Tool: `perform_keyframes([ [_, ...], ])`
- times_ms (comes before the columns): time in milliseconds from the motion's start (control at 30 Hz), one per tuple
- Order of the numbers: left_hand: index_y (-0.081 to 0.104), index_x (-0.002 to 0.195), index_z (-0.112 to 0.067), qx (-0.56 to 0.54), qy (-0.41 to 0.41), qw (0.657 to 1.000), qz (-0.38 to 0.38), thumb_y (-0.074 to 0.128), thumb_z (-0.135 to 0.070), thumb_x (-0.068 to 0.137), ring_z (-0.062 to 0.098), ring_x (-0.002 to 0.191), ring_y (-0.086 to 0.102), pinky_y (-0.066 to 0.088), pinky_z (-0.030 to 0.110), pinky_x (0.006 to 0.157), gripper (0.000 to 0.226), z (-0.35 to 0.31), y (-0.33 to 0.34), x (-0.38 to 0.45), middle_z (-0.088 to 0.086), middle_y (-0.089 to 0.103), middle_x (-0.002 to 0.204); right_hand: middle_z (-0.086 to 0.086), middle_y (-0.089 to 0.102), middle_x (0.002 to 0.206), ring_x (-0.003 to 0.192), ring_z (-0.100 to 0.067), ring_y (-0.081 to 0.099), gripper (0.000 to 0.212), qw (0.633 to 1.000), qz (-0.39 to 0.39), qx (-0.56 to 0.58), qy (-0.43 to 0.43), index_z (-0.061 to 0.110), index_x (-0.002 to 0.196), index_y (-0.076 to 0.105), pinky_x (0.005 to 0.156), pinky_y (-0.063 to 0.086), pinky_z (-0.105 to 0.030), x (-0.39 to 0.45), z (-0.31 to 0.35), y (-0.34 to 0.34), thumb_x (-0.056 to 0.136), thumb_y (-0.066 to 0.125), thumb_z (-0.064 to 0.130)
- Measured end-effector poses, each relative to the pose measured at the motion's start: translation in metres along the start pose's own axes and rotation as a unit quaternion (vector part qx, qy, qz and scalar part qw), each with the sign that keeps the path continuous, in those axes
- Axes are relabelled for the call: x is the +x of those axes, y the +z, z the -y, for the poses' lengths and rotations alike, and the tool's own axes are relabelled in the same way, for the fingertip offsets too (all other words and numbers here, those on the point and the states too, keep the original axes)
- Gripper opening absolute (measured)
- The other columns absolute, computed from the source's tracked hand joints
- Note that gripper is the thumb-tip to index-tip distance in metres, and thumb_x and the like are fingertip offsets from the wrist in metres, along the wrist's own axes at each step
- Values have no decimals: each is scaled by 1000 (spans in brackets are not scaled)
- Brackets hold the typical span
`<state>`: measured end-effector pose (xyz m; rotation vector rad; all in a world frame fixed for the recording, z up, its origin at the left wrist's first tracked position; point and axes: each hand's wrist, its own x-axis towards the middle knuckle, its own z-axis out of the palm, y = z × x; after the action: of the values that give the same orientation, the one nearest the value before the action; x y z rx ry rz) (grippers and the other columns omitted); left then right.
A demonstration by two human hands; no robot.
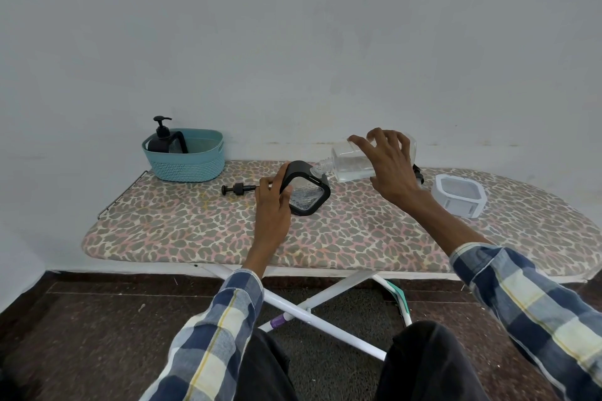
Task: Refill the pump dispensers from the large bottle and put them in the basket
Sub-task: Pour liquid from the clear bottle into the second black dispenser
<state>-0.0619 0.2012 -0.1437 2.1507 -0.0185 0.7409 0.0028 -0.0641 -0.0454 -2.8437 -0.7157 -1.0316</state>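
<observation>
On the leopard-print ironing board (195,234), my left hand (273,202) grips a black-framed clear dispenser (306,194), tilted with its open neck up to the right. My right hand (389,164) holds the large clear bottle (350,163) on its side, its mouth at the dispenser's opening, some clear liquid inside. A loose black pump head (239,188) lies on the board left of my left hand. A white-framed dispenser (459,194) without a pump stands to the right. In the teal basket (195,166) at the back left sits another black dispenser (164,138) with its pump on.
The board stands against a pale wall, with white crossed legs (312,306) below and dark floor under it. A small black object (418,174) lies behind my right wrist. My knees are close to the board's front edge.
</observation>
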Motion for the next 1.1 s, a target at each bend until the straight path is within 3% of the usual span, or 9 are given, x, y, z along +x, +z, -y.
perform_keyframes([
  [433,32,167,-35,-7,-26,1000,-1,37,-39,116,23,123,45,33,29,97,51,1,0,0,6,44,133,-2,42,127,121,-26,43,106,994,24,87,59,33,148,41,113,23,-44,-12,9,17,57,80,-5],
  [600,36,165,-29,-21,-49,998,-12,39,-36,117,13,131,42,31,29,105,49,-1,-1,-2,5,46,146,0,42,126,120,-25,42,103,981,37,160,99,33,150,37,106,27,-46,-18,17,33,63,86,8],
  [767,41,162,-20,-52,-110,992,-23,39,-41,116,21,145,45,38,41,120,50,2,-3,-2,3,48,158,-4,47,134,124,-28,46,102,933,22,293,207,26,152,34,103,37,-54,-17,18,45,68,91,22],
  [867,42,161,-20,-65,-136,988,-28,38,-40,116,18,143,46,35,33,115,48,-6,-5,-3,0,48,158,-6,51,132,128,-31,49,105,894,6,353,276,22,154,31,106,43,-57,-17,13,53,70,94,28],
  [967,44,158,-20,-69,-140,987,-32,37,-36,117,11,136,45,29,26,108,45,-12,-7,-5,-7,48,152,0,52,126,124,-31,55,109,851,-17,401,338,33,149,28,92,54,-67,-20,6,60,65,95,46],
  [1033,44,159,-20,-68,-144,987,-32,36,-35,117,7,134,42,26,24,108,45,-15,-8,-5,-6,48,152,0,52,127,123,-31,56,105,835,-29,419,356,37,143,28,83,60,-65,-24,3,63,62,93,56],
  [1100,42,161,-21,-70,-152,985,-34,36,-35,118,4,135,39,25,24,110,46,-16,-8,-6,-3,47,158,-4,52,129,121,-30,58,102,822,-40,435,365,32,143,28,72,64,-52,-29,4,58,67,94,52],
])
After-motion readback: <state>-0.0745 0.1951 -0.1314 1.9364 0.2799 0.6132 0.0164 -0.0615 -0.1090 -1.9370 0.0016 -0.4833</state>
